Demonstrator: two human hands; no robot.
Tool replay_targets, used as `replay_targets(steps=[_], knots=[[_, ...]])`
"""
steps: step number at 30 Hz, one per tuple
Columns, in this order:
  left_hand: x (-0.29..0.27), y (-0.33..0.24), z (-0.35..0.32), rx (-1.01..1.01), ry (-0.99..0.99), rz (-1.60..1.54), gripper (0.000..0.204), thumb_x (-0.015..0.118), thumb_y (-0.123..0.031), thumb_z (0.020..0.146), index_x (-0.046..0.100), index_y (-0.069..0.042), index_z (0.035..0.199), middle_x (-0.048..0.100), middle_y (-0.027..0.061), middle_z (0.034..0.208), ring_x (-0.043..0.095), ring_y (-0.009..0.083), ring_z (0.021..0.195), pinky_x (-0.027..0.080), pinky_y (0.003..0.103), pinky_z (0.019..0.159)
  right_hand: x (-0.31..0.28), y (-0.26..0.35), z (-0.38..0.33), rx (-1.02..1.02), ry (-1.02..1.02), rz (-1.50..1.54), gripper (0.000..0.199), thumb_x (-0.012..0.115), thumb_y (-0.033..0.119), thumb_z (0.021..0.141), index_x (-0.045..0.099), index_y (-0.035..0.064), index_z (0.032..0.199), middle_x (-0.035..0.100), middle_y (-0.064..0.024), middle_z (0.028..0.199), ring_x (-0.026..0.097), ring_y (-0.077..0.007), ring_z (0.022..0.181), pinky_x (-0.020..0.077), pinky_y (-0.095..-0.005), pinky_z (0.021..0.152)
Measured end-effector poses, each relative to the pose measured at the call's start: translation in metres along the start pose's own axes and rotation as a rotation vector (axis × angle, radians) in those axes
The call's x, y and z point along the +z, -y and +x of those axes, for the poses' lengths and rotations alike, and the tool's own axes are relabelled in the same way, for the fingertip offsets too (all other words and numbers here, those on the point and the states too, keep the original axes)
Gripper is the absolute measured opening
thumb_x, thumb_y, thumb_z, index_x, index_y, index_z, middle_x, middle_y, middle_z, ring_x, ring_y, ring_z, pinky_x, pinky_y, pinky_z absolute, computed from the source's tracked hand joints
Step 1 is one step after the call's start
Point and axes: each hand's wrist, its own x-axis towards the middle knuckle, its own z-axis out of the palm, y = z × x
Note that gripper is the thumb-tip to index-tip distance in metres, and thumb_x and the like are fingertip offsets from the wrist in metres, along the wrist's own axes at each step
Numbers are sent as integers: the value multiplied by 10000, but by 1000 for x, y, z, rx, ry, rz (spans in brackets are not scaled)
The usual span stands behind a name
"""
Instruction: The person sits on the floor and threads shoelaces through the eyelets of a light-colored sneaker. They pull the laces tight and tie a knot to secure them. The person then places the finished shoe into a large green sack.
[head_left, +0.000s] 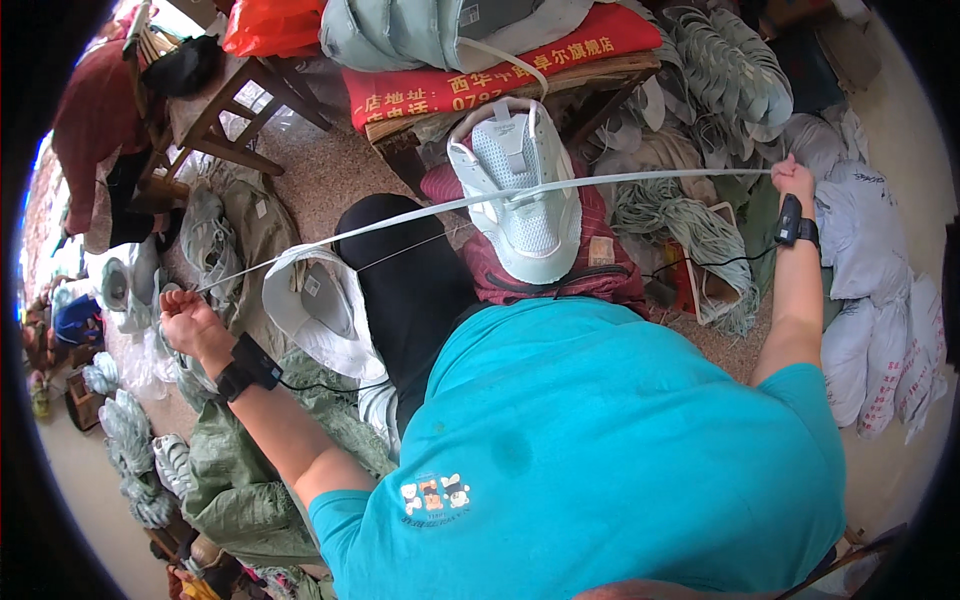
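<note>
A long pale shoelace (680, 174) is pulled nearly straight across the view, over the tongue of a white and light-grey shoe upper (530, 228) resting on my lap. Whether it passes through the eyelets there I cannot tell. Out at the left, my left hand (195, 325) is closed in a fist at one end of the lace. My right hand (793, 178), far out to the right, pinches the other end. Beside my left knee sits another white upper (320, 312), its opening facing up. Both wrists wear dark strapped devices with cables.
Ahead stands a wooden stool (600, 75) under a red printed cloth, stacked with grey uppers (395, 35). Bundled laces (680, 225) and white sacks (865, 235) lie to the right. At left are a wooden chair (215, 120), green sacking (235, 470) and a seated person (95, 130).
</note>
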Motion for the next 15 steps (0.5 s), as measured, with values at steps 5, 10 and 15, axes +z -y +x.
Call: replay_targets(steps=[5, 10, 15], knots=[[108, -2, -147, -62, 358, 336, 282, 480, -96, 1005, 543, 64, 1228, 595, 43, 785, 460, 68, 589, 385, 177, 527, 62, -144, -76, 24, 203, -575, 205, 454, 131, 990, 583, 10, 1094, 360, 44, 633, 303, -59, 447, 230, -222, 377], [181, 47, -270, -298, 851, 590, 242, 490, -176, 1034, 577, 4, 1170, 679, 62, 912, 563, 74, 642, 457, 200, 593, 155, -243, -269, -24, 886, -1097, 214, 515, 203, 982, 664, 63, 1041, 516, 49, 762, 461, -38, 635, 376, -190, 537], [178, 111, -320, -471, 1065, 563, 204, 490, -176, 1040, 593, -12, 1102, 657, 52, 946, 606, 98, 764, 491, 241, 734, 180, -282, -324, 4, 1356, -1300, 284, 491, 265, 1015, 669, 60, 929, 563, 42, 761, 504, -35, 684, 426, -192, 604]])
